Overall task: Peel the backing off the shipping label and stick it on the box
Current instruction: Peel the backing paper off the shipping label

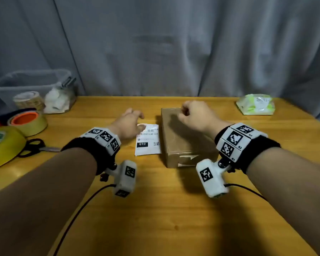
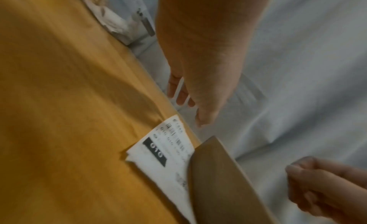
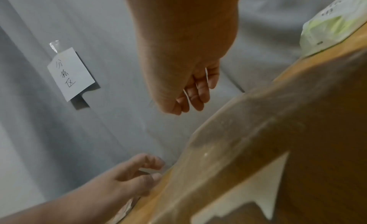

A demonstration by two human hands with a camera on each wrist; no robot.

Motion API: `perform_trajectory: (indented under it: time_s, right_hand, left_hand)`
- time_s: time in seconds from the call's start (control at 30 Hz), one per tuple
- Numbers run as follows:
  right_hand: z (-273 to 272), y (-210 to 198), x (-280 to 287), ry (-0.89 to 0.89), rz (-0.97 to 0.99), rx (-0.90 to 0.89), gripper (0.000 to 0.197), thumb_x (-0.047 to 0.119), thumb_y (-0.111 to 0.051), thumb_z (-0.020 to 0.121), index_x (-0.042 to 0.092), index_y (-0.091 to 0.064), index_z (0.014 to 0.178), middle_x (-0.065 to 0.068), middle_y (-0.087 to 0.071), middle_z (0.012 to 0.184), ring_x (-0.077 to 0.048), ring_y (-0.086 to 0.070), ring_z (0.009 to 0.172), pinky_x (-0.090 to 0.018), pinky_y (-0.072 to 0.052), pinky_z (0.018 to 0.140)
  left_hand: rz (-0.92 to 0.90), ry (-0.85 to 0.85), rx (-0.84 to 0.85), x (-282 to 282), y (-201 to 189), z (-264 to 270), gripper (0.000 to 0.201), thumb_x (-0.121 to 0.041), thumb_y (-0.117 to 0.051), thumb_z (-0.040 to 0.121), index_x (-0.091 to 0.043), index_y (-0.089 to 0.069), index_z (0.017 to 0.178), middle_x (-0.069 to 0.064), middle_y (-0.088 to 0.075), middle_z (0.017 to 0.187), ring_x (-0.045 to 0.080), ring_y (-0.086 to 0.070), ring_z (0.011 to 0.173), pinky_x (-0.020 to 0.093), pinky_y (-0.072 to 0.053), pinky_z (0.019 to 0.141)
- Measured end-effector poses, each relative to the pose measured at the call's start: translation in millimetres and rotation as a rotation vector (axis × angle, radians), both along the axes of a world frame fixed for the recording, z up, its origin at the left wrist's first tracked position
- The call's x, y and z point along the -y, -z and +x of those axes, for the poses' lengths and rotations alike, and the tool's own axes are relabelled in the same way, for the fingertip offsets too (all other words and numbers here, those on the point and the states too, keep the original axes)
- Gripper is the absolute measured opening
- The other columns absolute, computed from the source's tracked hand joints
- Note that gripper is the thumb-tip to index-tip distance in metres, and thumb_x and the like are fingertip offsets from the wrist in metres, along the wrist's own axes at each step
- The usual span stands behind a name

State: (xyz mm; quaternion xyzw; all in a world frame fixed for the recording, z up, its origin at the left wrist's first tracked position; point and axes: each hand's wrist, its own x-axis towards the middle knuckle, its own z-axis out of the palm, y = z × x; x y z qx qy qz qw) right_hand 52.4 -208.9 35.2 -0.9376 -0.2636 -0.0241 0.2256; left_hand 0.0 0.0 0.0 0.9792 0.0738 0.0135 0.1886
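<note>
Left grip (image 1: 128, 124) splayed over label (image 1: 148, 145) — right grip (image 1: 196, 115) (curled) above box (image 1: 187, 143).

Label (image 1: 148, 140) on table (image 1: 174, 209), just left of box (image 1: 185, 137)

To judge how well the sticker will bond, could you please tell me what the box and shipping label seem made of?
Box: brown cardboard, probably; its top shows a streaky sheen, likely clear tape over it. Shipping label: thin white paper, matte, black print; its doubled near edge hints at two layers.
</note>
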Motion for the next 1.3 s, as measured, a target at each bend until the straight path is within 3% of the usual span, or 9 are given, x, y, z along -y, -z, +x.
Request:
perform_trajectory:
  time_s: [0.2,0.4,0.53,0.63,0.77,0.9,1.03,1.13,1.3]
  right_hand:
    - [-4.1,13.5,-5.2,-0.033,-0.020,-0.015,0.009,0.029,-0.054,0.086,0.021,-0.054,0.083,-0.007,-0.069,0.093,-0.028,-0.061,0.092,-0.035,-0.050,0.083]
    - [-4.9,23.9,-5.1,-0.034,0.035,-0.041,0.005,0.028,-0.054,0.085,0.023,-0.052,0.083,-0.003,-0.067,0.092,-0.026,-0.062,0.093,-0.042,-0.052,0.087]
    - [-9.3,22.9,-0.7,-0.026,0.079,-0.037,0.004,0.024,-0.055,0.086,0.021,-0.052,0.084,-0.002,-0.063,0.089,-0.025,-0.061,0.090,-0.033,-0.050,0.082]
    - [-11.4,20.0,2.3,-0.003,0.191,-0.029,0.008,0.025,-0.057,0.086,0.019,-0.052,0.089,-0.001,-0.059,0.089,-0.021,-0.056,0.086,-0.029,-0.045,0.077]
    - [-18.5,4.7,6.2,-0.006,0.351,0.022,0.048,0.040,-0.059,0.086,0.012,-0.048,0.123,-0.005,-0.052,0.115,-0.019,-0.053,0.103,-0.032,-0.045,0.095]
    - [-30.5,-11.3,11.0,-0.015,0.026,0.121,0.092,0.062,-0.056,0.078,0.017,-0.015,0.147,-0.009,-0.032,0.150,-0.027,-0.031,0.139,-0.046,-0.032,0.112]
    - [-29.7,-11.6,13.5,-0.002,0.235,0.151,0.051,0.039,-0.060,0.086,0.012,-0.042,0.125,-0.007,-0.060,0.123,-0.027,-0.056,0.111,-0.034,-0.044,0.085]
    - [-31.6,-7.2,15.5,0.068,0.464,0.155,0.017,0.029,-0.053,0.091,0.015,-0.050,0.100,0.002,-0.060,0.095,-0.018,-0.055,0.086,-0.028,-0.039,0.070]
    - [-36.4,1.2,17.7,0.096,0.626,0.201,0.018,0.030,-0.045,0.096,0.017,-0.047,0.083,0.004,-0.057,0.077,-0.018,-0.056,0.074,-0.034,-0.044,0.064]
  left_hand:
    - [-0.283,-0.146,-0.143,-8.8,26.9,4.5,0.090,-0.035,-0.066,0.083,-0.013,-0.009,0.150,0.014,-0.027,0.154,0.029,-0.034,0.139,0.038,-0.030,0.114]
    - [-0.384,-0.232,0.055,1.7,31.2,13.5,0.039,-0.016,-0.063,0.088,-0.004,-0.054,0.124,0.019,-0.061,0.121,0.033,-0.061,0.107,0.031,-0.046,0.085]
    - [-0.409,-0.211,0.170,5.5,21.0,7.0,0.009,-0.013,-0.059,0.090,-0.008,-0.062,0.096,0.007,-0.060,0.083,0.021,-0.053,0.080,0.026,-0.042,0.070]
    - [-0.516,-0.237,0.417,-0.2,-4.0,6.3,0.017,-0.014,-0.060,0.089,0.001,-0.065,0.094,0.006,-0.059,0.076,0.019,-0.052,0.076,0.024,-0.042,0.069]
    - [-0.635,-0.206,0.718,0.1,-51.8,1.8,0.012,-0.021,-0.061,0.087,-0.010,-0.066,0.084,-0.002,-0.058,0.067,0.014,-0.053,0.061,0.030,-0.047,0.069]
    - [-0.681,-0.054,0.784,29.9,-71.6,-13.3,0.008,-0.016,-0.059,0.090,-0.010,-0.061,0.084,-0.002,-0.059,0.065,0.001,-0.057,0.049,0.016,-0.049,0.049]
    - [-0.759,0.038,0.740,49.8,-62.6,-20.4,0.018,-0.014,-0.058,0.091,-0.019,-0.056,0.074,0.003,-0.060,0.066,-0.003,-0.055,0.042,0.014,-0.047,0.049]
    - [-0.854,0.067,0.675,58.6,-50.4,-23.8,0.020,-0.011,-0.056,0.092,-0.019,-0.055,0.074,0.003,-0.060,0.068,-0.003,-0.053,0.044,0.013,-0.047,0.052]
    - [-0.956,0.187,0.512,71.2,-34.6,-35.0,0.014,-0.007,-0.054,0.093,-0.017,-0.055,0.082,-0.009,-0.064,0.061,-0.004,-0.052,0.049,0.010,-0.045,0.054]
